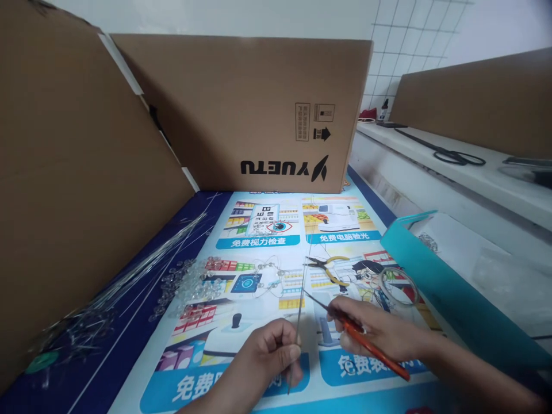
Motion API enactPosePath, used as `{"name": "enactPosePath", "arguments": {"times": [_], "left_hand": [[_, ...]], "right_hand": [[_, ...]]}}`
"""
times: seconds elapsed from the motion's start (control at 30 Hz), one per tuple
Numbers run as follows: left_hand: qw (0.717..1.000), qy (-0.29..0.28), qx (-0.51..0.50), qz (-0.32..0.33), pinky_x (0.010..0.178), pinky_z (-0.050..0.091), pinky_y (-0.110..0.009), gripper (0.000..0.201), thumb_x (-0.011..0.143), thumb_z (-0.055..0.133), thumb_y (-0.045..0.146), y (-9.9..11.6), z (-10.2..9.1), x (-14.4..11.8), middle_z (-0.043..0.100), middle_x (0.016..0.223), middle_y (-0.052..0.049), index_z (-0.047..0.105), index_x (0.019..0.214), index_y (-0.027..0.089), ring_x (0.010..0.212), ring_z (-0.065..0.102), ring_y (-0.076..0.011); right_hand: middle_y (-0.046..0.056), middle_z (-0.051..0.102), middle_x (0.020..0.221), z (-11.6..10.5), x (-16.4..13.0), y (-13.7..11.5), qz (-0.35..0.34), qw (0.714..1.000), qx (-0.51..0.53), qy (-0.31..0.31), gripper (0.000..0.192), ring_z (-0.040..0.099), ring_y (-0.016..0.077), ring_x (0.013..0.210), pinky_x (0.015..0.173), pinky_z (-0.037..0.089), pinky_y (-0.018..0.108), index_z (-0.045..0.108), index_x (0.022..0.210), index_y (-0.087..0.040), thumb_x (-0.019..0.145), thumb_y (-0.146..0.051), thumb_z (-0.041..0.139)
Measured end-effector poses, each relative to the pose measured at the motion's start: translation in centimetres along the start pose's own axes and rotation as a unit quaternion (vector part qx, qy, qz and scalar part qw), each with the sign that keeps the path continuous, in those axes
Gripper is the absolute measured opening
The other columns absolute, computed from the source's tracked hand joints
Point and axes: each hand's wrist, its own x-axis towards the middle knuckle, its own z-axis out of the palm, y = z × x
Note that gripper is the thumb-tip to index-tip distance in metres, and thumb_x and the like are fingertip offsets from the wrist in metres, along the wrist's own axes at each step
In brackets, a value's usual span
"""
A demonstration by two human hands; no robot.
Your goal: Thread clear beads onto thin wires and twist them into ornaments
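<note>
Low in the middle of the head view, my left hand (pixel 276 351) is closed, pinching thin wires (pixel 301 307) between thumb and fingers. The strands run up and away over the printed table cover. My right hand (pixel 375 328) grips orange-handled scissors (pixel 375 348), whose dark, narrow tip is close to the wires; I cannot tell whether it touches them. Just beyond lie yellow-handled pliers (pixel 330 269). Clear beads (pixel 194 282) are heaped left of the wires, and a loop of beaded wire (pixel 269 276) rests beside them.
A roll of clear tape or wire (pixel 399 286) lies right of the pliers. A teal box (pixel 425 253) stands at the right. A bundle of wires (pixel 159 253) stretches along the left. Cardboard walls (pixel 241 109) enclose the back and left. Black scissors (pixel 457 156) lie on a ledge.
</note>
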Motion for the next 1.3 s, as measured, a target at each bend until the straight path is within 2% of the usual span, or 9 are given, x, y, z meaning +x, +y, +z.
{"name": "enactPosePath", "arguments": {"times": [0.23,0.63,0.8,1.3], "left_hand": [[0.998,-0.042,-0.024,-0.029,0.049,0.040,-0.021,0.027,0.073,0.068,0.035,-0.1,0.6,0.6,0.064,0.053,-0.001,0.049,0.071,0.016,0.046,0.056,-0.0108],[0.997,-0.060,-0.023,-0.043,0.046,0.040,-0.020,0.025,0.074,0.068,0.033,-0.1,0.3,0.5,0.067,0.052,-0.002,0.050,0.070,0.016,0.044,0.057,-0.0106],[0.997,-0.058,-0.020,-0.043,0.046,0.039,-0.019,0.025,0.073,0.069,0.032,-0.3,0.3,0.5,0.066,0.051,-0.001,0.051,0.070,0.016,0.043,0.057,-0.0102],[0.997,-0.062,-0.014,-0.050,0.045,0.041,-0.021,0.027,0.072,0.069,0.035,-0.4,0.0,0.6,0.066,0.050,-0.002,0.050,0.070,0.016,0.043,0.058,-0.0118]], "right_hand": [[-0.002,0.048,0.078,-0.4,0.1,-0.5,-0.006,0.998,-0.043,-0.047,0.025,0.043,0.0115,0.066,0.059,0.035,0.022,0.044,0.090,-0.020,0.079,-0.040,0.053],[-0.004,0.048,0.073,-0.1,1.2,-0.2,0.002,0.995,-0.028,-0.100,0.024,0.042,0.0096,0.062,0.053,0.033,0.019,0.045,0.088,-0.020,0.079,-0.041,0.053],[-0.004,0.049,0.073,-0.1,1.3,-0.2,-0.010,0.994,-0.039,-0.098,0.026,0.043,0.0102,0.064,0.057,0.035,0.020,0.048,0.095,-0.020,0.079,-0.040,0.054],[-0.003,0.050,0.075,-0.1,1.4,0.1,-0.012,0.994,-0.049,-0.101,0.028,0.044,0.0104,0.065,0.055,0.034,0.020,0.047,0.091,-0.019,0.080,-0.044,0.053]]}}
